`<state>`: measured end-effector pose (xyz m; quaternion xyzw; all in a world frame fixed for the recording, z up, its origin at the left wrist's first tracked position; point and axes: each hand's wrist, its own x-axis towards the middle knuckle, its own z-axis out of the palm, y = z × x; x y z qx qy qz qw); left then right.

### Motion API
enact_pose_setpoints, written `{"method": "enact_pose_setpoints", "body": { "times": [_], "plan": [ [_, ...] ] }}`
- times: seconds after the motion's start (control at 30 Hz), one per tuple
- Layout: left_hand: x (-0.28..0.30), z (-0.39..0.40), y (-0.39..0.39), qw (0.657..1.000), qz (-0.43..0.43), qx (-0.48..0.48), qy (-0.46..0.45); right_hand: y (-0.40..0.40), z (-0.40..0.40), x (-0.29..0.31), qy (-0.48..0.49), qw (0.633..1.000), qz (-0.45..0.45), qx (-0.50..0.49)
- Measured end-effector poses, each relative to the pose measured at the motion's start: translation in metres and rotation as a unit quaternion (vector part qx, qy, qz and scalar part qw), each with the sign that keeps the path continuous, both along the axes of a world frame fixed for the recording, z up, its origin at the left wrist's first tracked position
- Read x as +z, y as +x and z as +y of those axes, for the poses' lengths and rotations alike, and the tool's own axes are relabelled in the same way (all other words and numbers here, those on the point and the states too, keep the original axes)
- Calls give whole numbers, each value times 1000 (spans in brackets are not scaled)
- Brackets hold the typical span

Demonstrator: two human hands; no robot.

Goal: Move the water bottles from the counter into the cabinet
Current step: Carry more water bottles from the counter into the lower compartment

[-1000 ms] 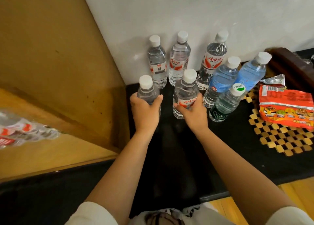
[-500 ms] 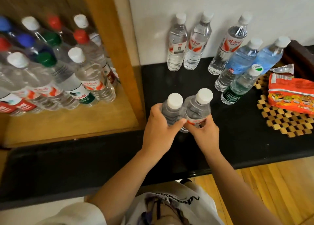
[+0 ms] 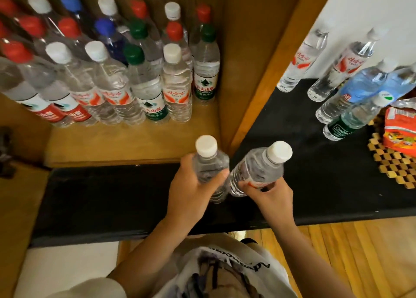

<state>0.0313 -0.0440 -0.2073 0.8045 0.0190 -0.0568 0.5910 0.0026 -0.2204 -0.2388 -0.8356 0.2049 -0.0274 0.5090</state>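
Observation:
My left hand (image 3: 191, 189) grips a clear white-capped water bottle (image 3: 209, 162) around its body. My right hand (image 3: 267, 196) grips a second white-capped bottle with a red label (image 3: 258, 169), tilted to the right. Both bottles are held above the black counter (image 3: 315, 174), just in front of the wooden cabinet shelf (image 3: 126, 142). Several bottles with red, white, blue and green caps stand packed on that shelf. Several more bottles (image 3: 351, 72) stand on the counter against the white wall at the right.
A wooden cabinet side panel (image 3: 258, 90) separates the shelf from the counter. An orange snack packet (image 3: 400, 128) lies on a woven mat (image 3: 394, 169) at the far right. Wooden floor shows below the counter edge.
Both hands lifted a bottle each from the group by the wall and carried them left toward the cabinet. The view swung left, showing the full shelf.

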Motion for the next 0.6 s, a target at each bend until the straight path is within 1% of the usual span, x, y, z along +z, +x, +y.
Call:
{"method": "enact_pose_setpoints", "body": {
  "times": [0.1,0.3,0.47,0.6],
  "plan": [
    [6,36,4,998,-8,50,-31,1,26,6,25,999,-7,23],
    [19,89,28,990,-53,128,-24,22,75,20,32,997,-42,58],
    [22,121,50,981,-77,180,-4,67,100,29,38,995,-86,28],
    [18,140,60,974,-78,213,7,105,109,27,46,995,-85,-9]
  ]
}}
